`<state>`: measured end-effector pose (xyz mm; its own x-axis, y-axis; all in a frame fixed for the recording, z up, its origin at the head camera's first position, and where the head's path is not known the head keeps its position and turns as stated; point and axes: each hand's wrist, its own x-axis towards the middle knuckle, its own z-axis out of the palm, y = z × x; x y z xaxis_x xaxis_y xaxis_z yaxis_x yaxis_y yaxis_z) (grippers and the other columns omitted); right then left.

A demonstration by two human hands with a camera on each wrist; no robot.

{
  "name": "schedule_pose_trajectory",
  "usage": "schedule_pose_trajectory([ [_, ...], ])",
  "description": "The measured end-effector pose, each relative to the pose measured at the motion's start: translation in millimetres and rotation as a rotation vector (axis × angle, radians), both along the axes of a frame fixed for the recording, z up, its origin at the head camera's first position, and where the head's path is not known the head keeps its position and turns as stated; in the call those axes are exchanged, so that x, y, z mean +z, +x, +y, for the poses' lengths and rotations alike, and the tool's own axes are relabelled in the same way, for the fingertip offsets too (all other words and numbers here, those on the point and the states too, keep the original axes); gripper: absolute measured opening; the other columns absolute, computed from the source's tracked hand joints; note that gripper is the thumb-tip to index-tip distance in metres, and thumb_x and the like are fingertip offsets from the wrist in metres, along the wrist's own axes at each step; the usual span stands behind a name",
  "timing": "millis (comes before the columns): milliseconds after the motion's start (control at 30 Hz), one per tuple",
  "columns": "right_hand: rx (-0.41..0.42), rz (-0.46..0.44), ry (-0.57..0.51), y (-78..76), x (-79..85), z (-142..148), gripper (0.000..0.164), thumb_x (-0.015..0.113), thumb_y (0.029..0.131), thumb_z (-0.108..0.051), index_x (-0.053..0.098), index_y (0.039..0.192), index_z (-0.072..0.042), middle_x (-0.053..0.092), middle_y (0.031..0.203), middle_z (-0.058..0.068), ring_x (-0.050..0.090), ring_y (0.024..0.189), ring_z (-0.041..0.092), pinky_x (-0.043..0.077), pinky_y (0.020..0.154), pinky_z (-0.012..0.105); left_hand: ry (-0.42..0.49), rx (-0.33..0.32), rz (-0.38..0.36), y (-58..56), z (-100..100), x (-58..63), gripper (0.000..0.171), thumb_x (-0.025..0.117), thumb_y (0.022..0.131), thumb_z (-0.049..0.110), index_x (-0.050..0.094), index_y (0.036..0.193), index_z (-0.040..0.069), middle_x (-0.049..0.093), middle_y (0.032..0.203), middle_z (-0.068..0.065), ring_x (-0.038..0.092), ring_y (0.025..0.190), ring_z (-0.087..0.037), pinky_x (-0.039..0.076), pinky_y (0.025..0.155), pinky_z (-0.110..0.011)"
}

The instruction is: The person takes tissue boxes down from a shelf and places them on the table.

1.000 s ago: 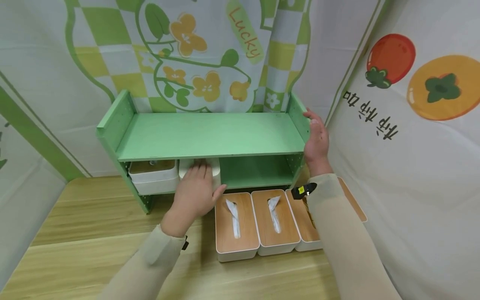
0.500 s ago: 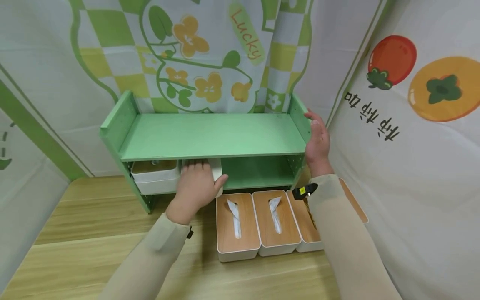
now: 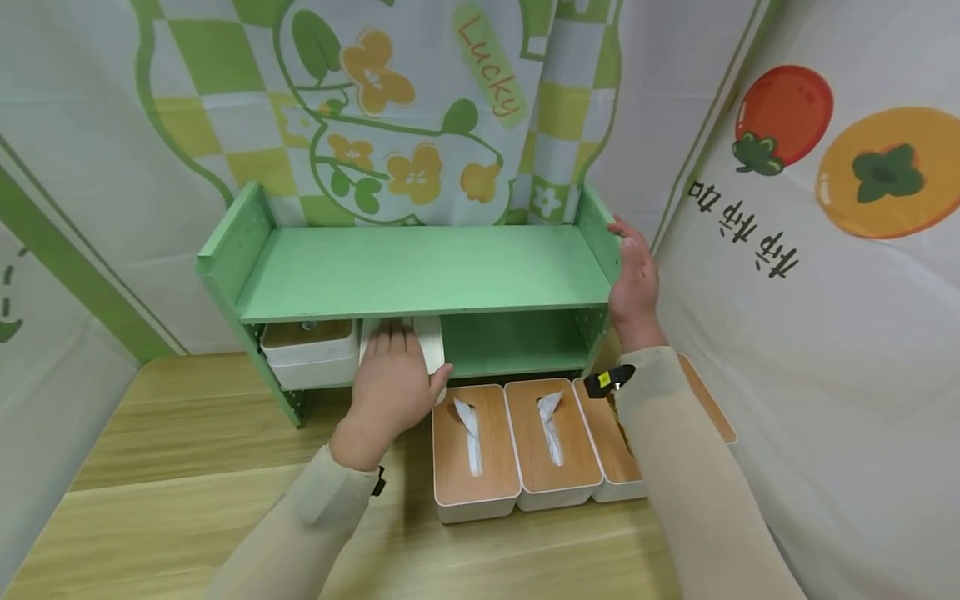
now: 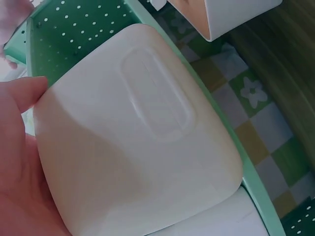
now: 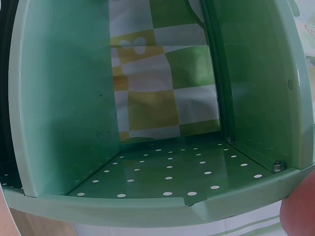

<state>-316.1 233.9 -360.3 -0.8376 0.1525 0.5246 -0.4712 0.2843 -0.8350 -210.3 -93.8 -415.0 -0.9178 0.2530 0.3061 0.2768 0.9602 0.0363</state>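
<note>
On the lower level of the green shelf (image 3: pixel 420 271), a white box (image 3: pixel 430 340) with a rounded end sits tilted, its end extending past the shelf's front edge. My left hand (image 3: pixel 397 387) lies over it with fingers straight and the thumb out to the right. In the left wrist view, the thumb touches the edge of the white box (image 4: pixel 133 147), whose end has a raised oblong shape; the fingertips are hidden. My right hand (image 3: pixel 635 283) rests against the shelf's right side panel, fingers mostly straight.
Left on the lower level stands a white box with a wooden lid (image 3: pixel 307 333). Before the shelf, a row of wooden-topped tissue boxes (image 3: pixel 476 454) stands on the table (image 3: pixel 247 500), some with tissue showing. A printed curtain (image 3: pixel 420 100) hangs behind.
The white box has shifted and tilted under my left hand, and more of its right part shows. My left hand has moved slightly; the right hand stays put.
</note>
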Motion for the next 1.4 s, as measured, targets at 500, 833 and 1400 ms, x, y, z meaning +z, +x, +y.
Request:
schedule_pose_trajectory([
  [500,0.013,-0.02,-0.004,2.1,3.2,-2,0.048,0.026,0.108,-0.042,0.054,0.139,-0.017,0.038,0.153,-0.018,0.024,0.142,0.009,0.011,0.116,0.042,0.516,0.153,0.1,39.9,-38,-4.6,0.074,0.047,0.102,0.047,0.04,0.142,-0.015,0.051,0.135,-0.034,0.055,0.115,-0.049,0.047,0.091,-0.06],
  [833,-0.004,-0.052,0.003,1.9,4.7,-2,0.047,0.026,0.109,-0.04,0.054,0.14,-0.017,0.037,0.153,-0.018,0.023,0.143,0.009,0.011,0.116,0.043,1.315,0.083,-0.73,31.7,-80,-23.4,0.094,0.034,0.1,0.064,0.018,0.153,-0.012,0.027,0.151,-0.036,0.032,0.137,-0.05,0.031,0.107,-0.062],
  [1400,0.007,-0.068,0.002,30.3,24.9,-15,0.047,0.025,0.11,-0.035,0.052,0.14,-0.011,0.038,0.154,-0.016,0.022,0.143,0.009,0.01,0.117,0.045,1.694,-0.011,-0.779,22.0,-82,-47.5,0.079,0.041,0.104,0.053,0.017,0.151,-0.005,0.041,0.141,-0.028,0.058,0.111,-0.02,0.044,0.102,-0.044],
])
